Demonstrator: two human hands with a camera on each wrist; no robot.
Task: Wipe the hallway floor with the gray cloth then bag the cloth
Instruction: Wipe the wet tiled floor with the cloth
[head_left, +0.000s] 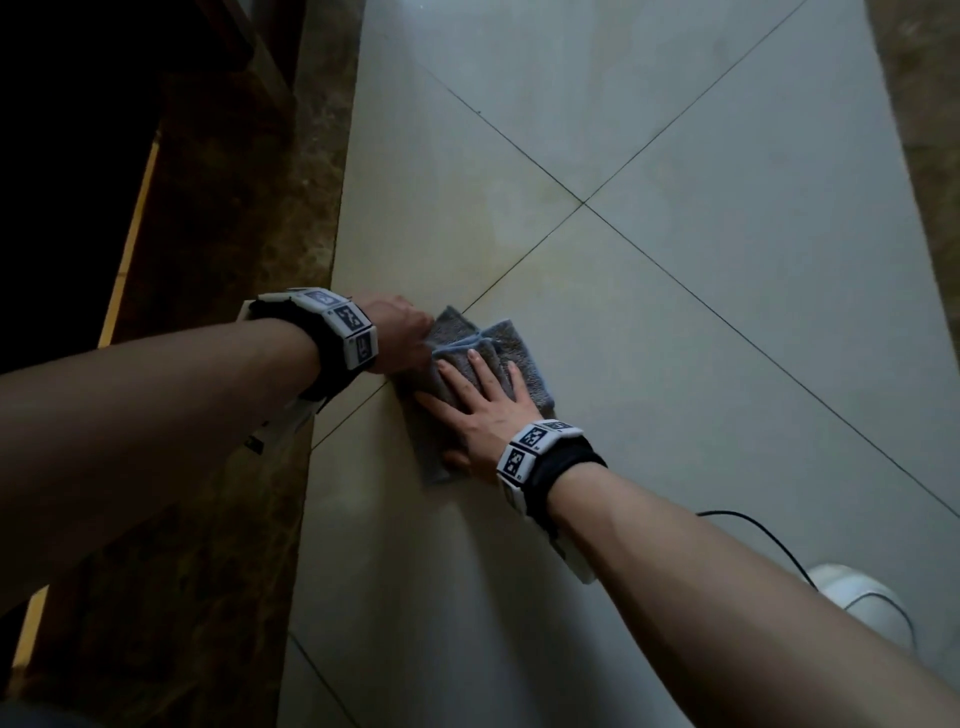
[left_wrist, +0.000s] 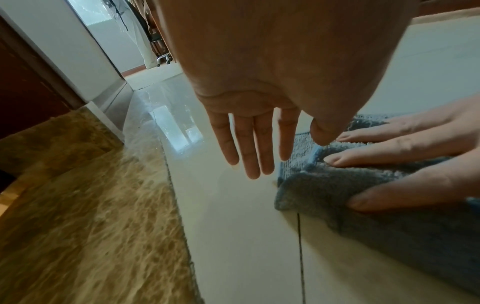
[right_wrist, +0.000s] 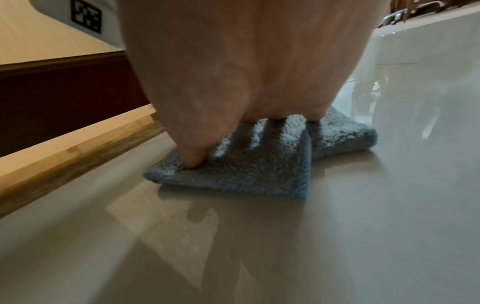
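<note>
The gray cloth (head_left: 496, 338), folded and fluffy with a blue hem, lies on the pale tiled hallway floor (head_left: 675, 312) near its left border. My right hand (head_left: 480, 402) lies flat on it, fingers spread and straight; in the right wrist view the thumb and fingertips (right_wrist: 193, 158) press into the cloth (right_wrist: 246, 172). My left hand (head_left: 405, 335) is at the cloth's left edge. In the left wrist view its fingers (left_wrist: 255, 156) hang straight above the floor, with the thumb by the cloth's (left_wrist: 389, 230) hem. The right hand's fingers (left_wrist: 389, 157) show there on the cloth.
A brown marbled border strip (head_left: 223, 312) runs along the left of the pale tiles, with dark woodwork (head_left: 78, 156) beyond it. Another brown strip (head_left: 924, 130) edges the right. A white shoe (head_left: 857, 597) and a black cable (head_left: 753, 525) are at lower right.
</note>
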